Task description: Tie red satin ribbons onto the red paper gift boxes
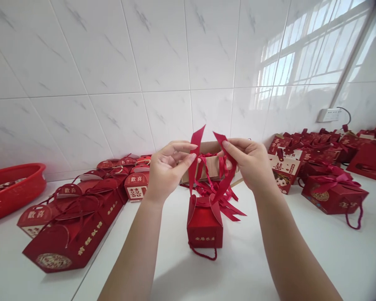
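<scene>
Left hand [171, 167] and right hand [247, 163] each pinch one end of a red ribbon [192, 171] between thumb and fingers, the two ends held upright and apart. Below them, the ribbon meets the top of a small red box [204, 228], which stands on the white table [181, 280] between the forearms. Gold characters on its front seem to read 安居乐业 (the last is hard to make out), and a dark red cord [203, 256] loops at its base.

Just behind is an open cardboard box [210, 147], with red ribbons and a tan block showing at it; more loose ribbons [233, 211] spread beside the small box.

On the left, long dark red boxes [90, 244] carry gold lettering (too slanted to read surely) and a round gold emblem. Small cartons [137, 186] near them say 歡喜 and 囍. A red basin [36, 172] at the far left holds flat items, unclear in kind.

On the right, a cream-and-red carton [282, 167] shows 囍 above a cartoon figure. Nearer stands a red box with a bow [330, 196], its gold writing only partly legible.
</scene>
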`<state>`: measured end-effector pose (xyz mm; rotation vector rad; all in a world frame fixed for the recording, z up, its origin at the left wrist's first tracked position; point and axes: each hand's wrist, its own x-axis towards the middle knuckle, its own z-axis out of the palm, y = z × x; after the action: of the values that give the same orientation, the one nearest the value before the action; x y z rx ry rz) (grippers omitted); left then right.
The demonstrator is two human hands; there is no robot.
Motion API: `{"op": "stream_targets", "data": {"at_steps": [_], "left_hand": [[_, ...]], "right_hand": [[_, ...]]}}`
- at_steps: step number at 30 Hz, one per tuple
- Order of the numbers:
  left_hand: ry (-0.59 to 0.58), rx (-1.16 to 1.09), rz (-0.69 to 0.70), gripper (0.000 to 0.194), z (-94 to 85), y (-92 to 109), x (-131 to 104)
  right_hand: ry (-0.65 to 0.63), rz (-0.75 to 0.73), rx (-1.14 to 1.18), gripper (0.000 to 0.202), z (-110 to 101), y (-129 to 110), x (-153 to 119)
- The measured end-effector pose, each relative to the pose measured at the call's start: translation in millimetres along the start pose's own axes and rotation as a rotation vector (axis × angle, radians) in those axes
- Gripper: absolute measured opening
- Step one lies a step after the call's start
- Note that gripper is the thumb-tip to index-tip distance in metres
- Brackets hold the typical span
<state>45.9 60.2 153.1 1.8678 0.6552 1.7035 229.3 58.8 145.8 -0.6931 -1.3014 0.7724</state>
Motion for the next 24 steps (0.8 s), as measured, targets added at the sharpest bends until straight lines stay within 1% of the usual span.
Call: {"op": "stream_targets", "data": {"at_steps": [1, 2, 4, 6, 8, 10, 13, 15, 19, 21, 24], "left_hand": [[-0.022, -0.016, -0.002, 0.014, 1.6, 0.7, -0.4], [-0.049, -0.038, -0.017, 0.017, 3.1, 1.3, -0.9], [-0.106, -0.075, -0.075, 0.026, 5.9, 1.7, -1.5], [-0.139, -0.080, -0.125, 0.034, 8.0, 1.1, -1.7], [-0.127, -0.070, -0.147, 0.041, 9.3, -0.4, -1.2], [-0.090, -0.065, -0.152, 0.044, 9.8, -2.2, -0.1], [-0.057, -0.079, -0.165, 0.047, 9.6, -4.5, 1.3], [-0.064, -0.085, -0.169, 0.047, 9.5, -5.3, 1.7], [-0.078, -0.067, -0.138, 0.046, 8.5, -4.8, 1.2], [-0.111, -0.059, -0.159, 0.046, 6.8, -3.4, 0.5], [-0.203, -0.045, -0.248, 0.042, 3.8, -1.3, -0.5]], "right_hand": [[-0.026, 0.018, -0.026, 0.024, 1.1, 0.5, -0.4], [-0.047, 0.031, -0.047, 0.025, 2.3, 1.2, -0.6], [-0.076, 0.036, -0.073, 0.024, 5.1, 3.0, -0.5], [-0.107, 0.015, -0.075, 0.022, 7.8, 4.6, -0.4], [-0.148, -0.014, -0.070, 0.020, 9.9, 5.7, -0.5], [-0.187, -0.036, -0.077, 0.021, 11.3, 6.0, -1.2], [-0.254, -0.068, -0.096, 0.021, 12.4, 5.4, -3.4], [-0.292, -0.085, -0.107, 0.020, 13.1, 5.6, -4.5], [-0.300, -0.120, -0.145, 0.022, 12.6, 10.0, -2.3], [-0.311, -0.165, -0.155, 0.020, 10.2, 12.7, 0.6], [-0.365, -0.215, -0.169, 0.020, 3.6, 13.9, 3.6]]}}
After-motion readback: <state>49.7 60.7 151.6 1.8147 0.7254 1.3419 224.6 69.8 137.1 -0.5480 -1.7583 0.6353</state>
